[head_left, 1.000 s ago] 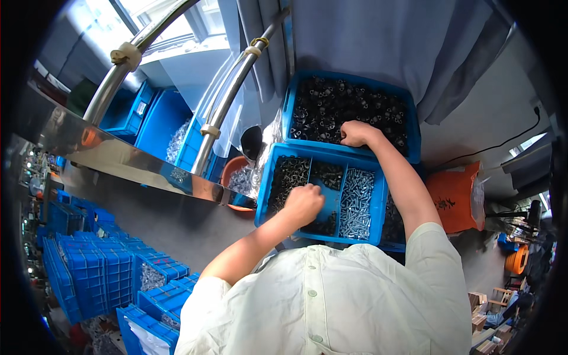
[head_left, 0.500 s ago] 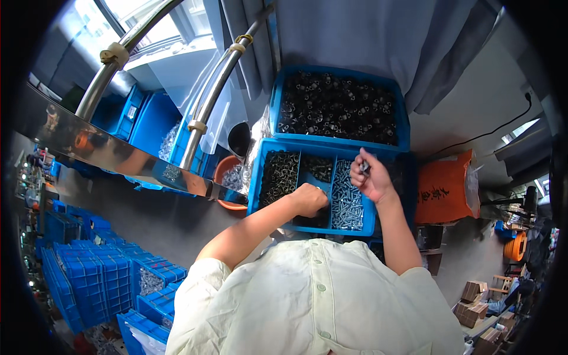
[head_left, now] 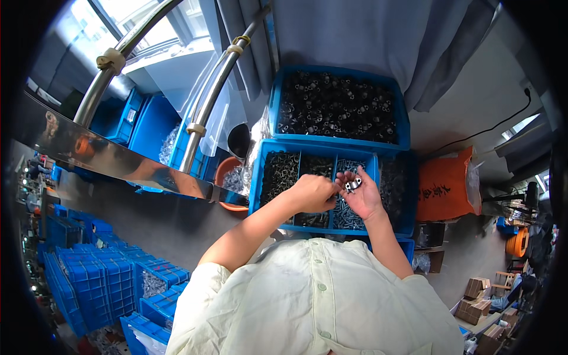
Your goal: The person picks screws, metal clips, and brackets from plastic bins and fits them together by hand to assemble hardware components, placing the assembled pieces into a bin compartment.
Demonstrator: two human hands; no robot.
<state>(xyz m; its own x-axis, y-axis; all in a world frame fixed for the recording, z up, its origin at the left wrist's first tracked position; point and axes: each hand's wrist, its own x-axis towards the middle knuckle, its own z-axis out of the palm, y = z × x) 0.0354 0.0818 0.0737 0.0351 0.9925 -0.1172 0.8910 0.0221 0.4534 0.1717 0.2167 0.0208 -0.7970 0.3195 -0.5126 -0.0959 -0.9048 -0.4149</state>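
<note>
My right hand (head_left: 365, 198) is turned palm up over the screw compartment, fingers loosely curled. In it lie small shiny metal clamps (head_left: 354, 185) with dark parts. Close beside it, my left hand (head_left: 318, 194) is closed, knuckles up, its fingertips by the right hand's fingers; what they pinch is hidden. Under both hands is a blue divided bin (head_left: 255, 188). It holds dark ring-like parts (head_left: 280, 177) on the left, small dark parts (head_left: 313, 219) in the middle and silver screws (head_left: 349, 220) on the right.
Behind stands a larger blue bin (head_left: 406, 127) of black clamps. An orange-red bowl (head_left: 223, 171) of clear pieces and a black scoop (head_left: 239, 140) are at the left, near a metal rail (head_left: 202, 106). An orange sack (head_left: 445, 189) stands right; blue crates (head_left: 97, 284) are stacked lower left.
My left hand has come up and right from the middle compartment to my right hand. My right hand has lowered a little and uncurled, so the clamps in its palm now show.
</note>
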